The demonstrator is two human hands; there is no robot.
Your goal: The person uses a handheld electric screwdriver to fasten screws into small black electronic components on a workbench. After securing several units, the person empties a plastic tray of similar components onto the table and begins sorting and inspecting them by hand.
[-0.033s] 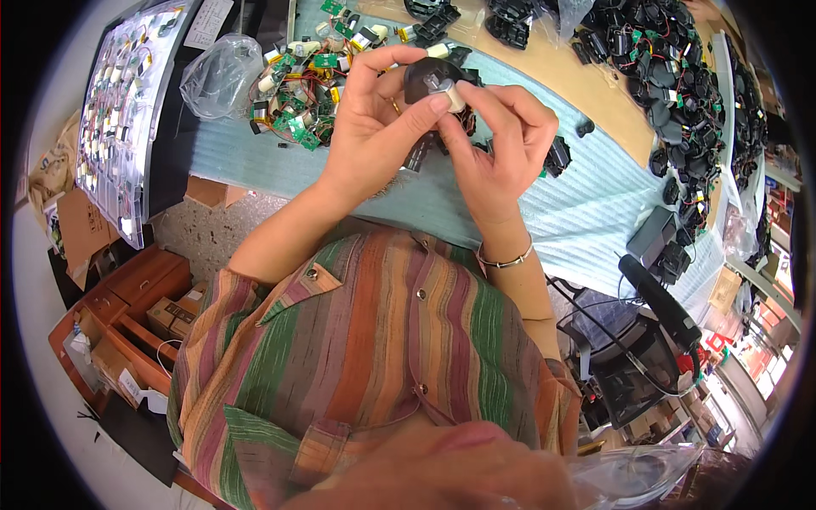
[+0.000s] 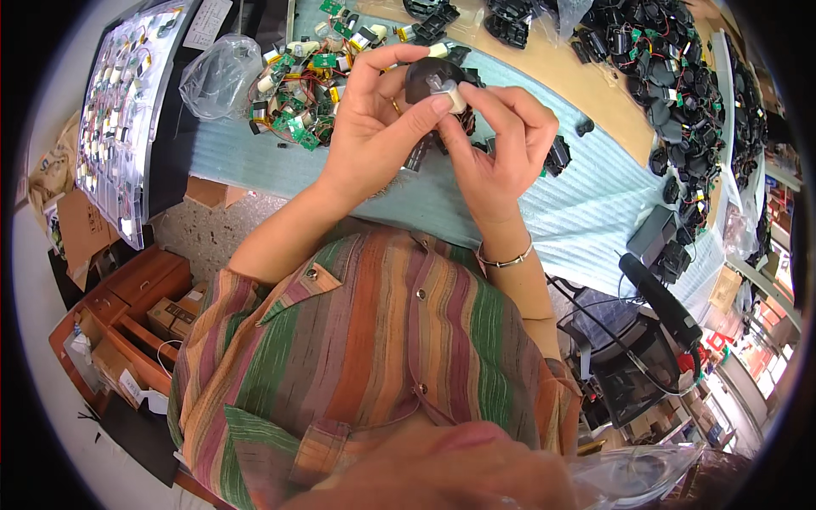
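Note:
Above the near side of the worktable, both hands meet around a dark, see-through round cap [image 2: 419, 81] with a small white cylindrical piece [image 2: 457, 104] at its lower right. My left hand [image 2: 370, 136] curls around the cap, its index finger along the top edge and its thumb on the white piece. From the other side, the thumb and index finger of my right hand [image 2: 501, 140] pinch the white piece. Beyond my left hand spreads a pile of green circuit boards [image 2: 325, 61] with wires and small batteries. Partly hidden behind the hands lie black plastic parts [image 2: 557, 156].
A pale foam sheet [image 2: 586, 212] covers the table. On the left stand a tray of small electronic parts [image 2: 127, 110] and a clear plastic bag [image 2: 223, 76]. Many black housings [image 2: 667, 93] are heaped at the far right. Below them is a mesh office chair [image 2: 629, 374].

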